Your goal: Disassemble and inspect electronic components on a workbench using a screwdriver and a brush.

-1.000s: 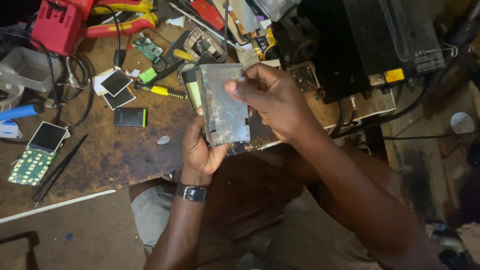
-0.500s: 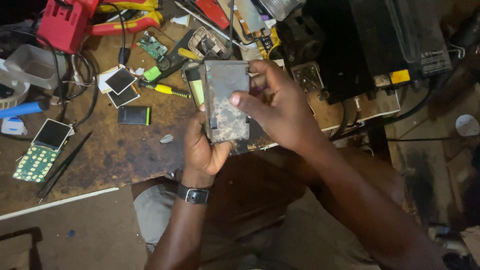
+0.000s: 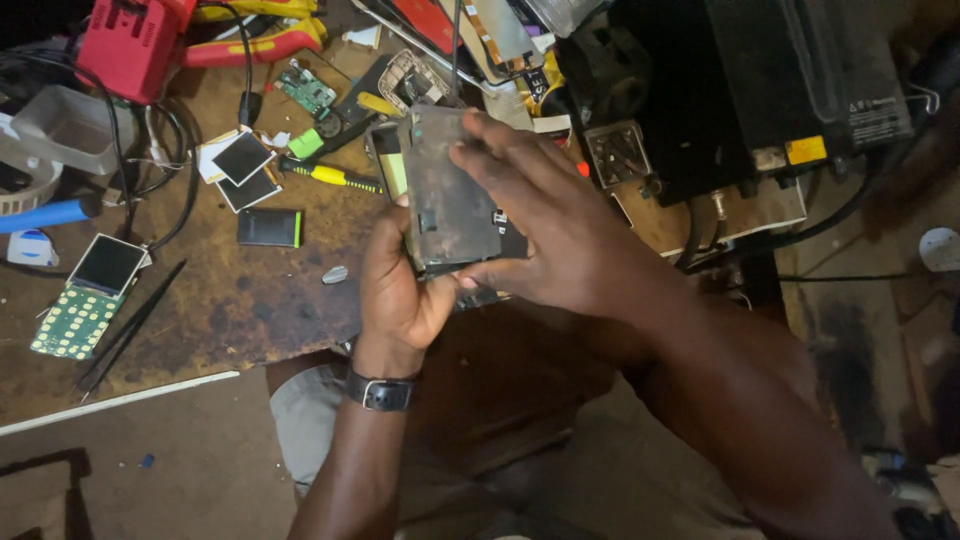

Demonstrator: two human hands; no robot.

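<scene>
A flat grey metal plate (image 3: 447, 195), worn and stained, is held upright over the edge of the wooden workbench (image 3: 230, 300). My left hand (image 3: 398, 290) cradles it from below and behind, a dark watch on that wrist. From the right, my right hand (image 3: 545, 225) grips the plate, with the fingers over its top right edge and the thumb at its lower edge. A green-edged part shows just behind the plate's left side.
On the bench lie a small black battery (image 3: 269, 227), a green phone keypad board with screen (image 3: 86, 297), black tweezers (image 3: 130, 325), two small screens (image 3: 243, 170), a yellow-handled screwdriver (image 3: 335, 176) and a red device (image 3: 130, 45). A black box unit (image 3: 740, 90) stands at right.
Both hands have tilted and turned the plate a little while keeping hold. My right fingers have slid from its left face up to its top right edge.
</scene>
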